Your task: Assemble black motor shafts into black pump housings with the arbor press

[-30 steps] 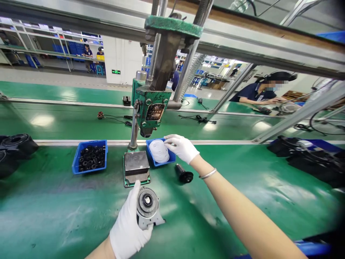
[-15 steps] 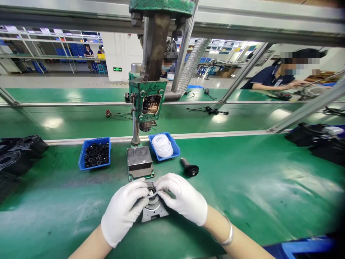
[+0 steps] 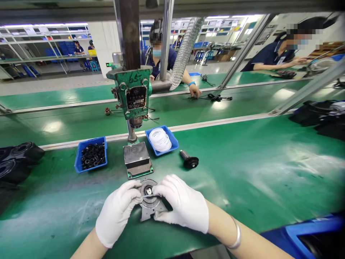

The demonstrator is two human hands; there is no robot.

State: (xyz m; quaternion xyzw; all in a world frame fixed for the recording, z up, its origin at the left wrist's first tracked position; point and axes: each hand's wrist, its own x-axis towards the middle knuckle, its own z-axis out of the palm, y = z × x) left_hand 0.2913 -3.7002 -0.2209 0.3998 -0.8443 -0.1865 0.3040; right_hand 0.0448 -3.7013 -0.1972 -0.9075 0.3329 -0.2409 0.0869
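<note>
Now both our gloved hands, left hand and right hand, pinch a thin white ring over the hub of the metal part on the green bench. Ring looks not seated yet; press unused.

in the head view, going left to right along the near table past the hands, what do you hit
black housings → blue bin of black rings → press base plate → blue bin of white rings → black spindle part → dark pile at the far right
</note>
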